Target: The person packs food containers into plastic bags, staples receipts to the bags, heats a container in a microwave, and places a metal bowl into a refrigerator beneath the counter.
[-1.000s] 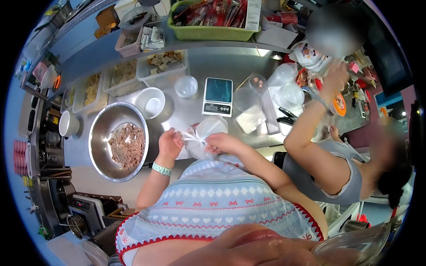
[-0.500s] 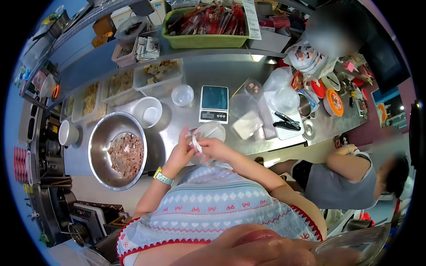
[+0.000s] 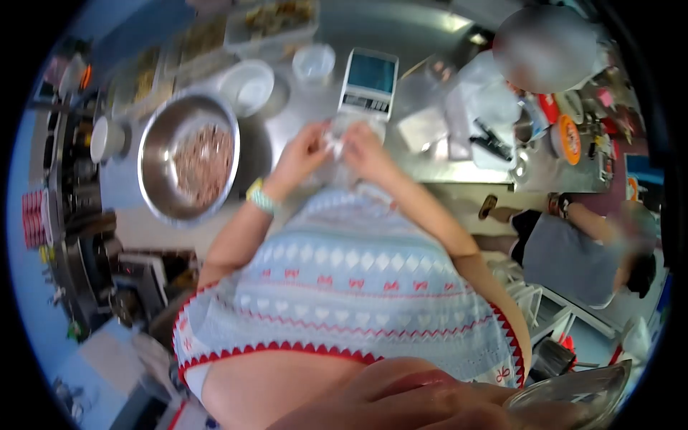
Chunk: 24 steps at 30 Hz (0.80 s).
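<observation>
Bag sits btwn the two hands, at the counter's near edge, about mid-length; its white gathered neck is right at the fingertips, a clear part hanging lower, toward the apron. L hand comes in from the bag's L side, R hand from its R side, both angled up & inward; neither is clearly nearer, since both touch it. Fingers of each are curled w/ tips drawn together, pinching the neck from opp. sides; exact finger overlap is blurred, can't tell. Bag's long axis: can't tell for sure, as hands hide much of it; the neck lies crosswise btwn the two pinches, as far as the blur shows. Scale is just beyond the hands, toward the counter's far edge, slightly R of the bag. Steel bowl w/ meat is off to L, its near rim overhanging the near edge in this view, well apart from the bag.
</observation>
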Each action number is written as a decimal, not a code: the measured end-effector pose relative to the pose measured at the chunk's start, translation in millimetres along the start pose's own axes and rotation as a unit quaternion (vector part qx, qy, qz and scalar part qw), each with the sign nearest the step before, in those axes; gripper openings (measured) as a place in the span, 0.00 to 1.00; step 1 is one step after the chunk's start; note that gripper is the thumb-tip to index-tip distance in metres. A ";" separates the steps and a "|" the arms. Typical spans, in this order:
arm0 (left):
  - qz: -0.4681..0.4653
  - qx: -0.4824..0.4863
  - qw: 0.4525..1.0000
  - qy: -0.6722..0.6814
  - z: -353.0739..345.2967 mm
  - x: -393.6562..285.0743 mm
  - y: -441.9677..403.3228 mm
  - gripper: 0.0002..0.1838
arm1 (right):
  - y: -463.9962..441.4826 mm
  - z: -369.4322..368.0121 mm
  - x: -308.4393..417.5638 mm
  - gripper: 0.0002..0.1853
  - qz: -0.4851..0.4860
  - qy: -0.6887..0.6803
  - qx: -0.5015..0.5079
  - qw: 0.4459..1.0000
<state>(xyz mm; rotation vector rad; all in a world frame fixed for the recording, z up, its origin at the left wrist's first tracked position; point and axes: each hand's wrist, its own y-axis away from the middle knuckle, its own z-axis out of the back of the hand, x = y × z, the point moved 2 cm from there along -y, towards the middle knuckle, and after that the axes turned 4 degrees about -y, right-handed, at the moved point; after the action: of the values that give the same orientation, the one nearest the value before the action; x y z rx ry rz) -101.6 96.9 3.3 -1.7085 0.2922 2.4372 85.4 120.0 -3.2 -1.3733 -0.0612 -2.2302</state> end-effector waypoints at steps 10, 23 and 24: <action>0.255 0.008 0.831 0.494 30.4 51.9 -1.9 0.11 | 39.0 26.4 -22.8 0.12 -0.170 -0.020 0.014 0.985; 0.080 -0.098 0.992 0.028 23.7 17.9 8.5 0.22 | -20.9 129.3 -12.1 0.19 -0.134 -0.064 -0.081 0.986; 0.053 -0.131 0.980 -0.138 26.6 13.3 12.1 0.24 | -58.9 176.0 2.6 0.21 -0.181 -0.049 -0.155 0.970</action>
<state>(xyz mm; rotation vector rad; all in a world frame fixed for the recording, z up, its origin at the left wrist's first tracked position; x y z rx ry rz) -133.1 91.8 0.4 -1.4446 0.0283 2.8570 202.8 222.5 97.7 -1.7584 0.0024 -2.5510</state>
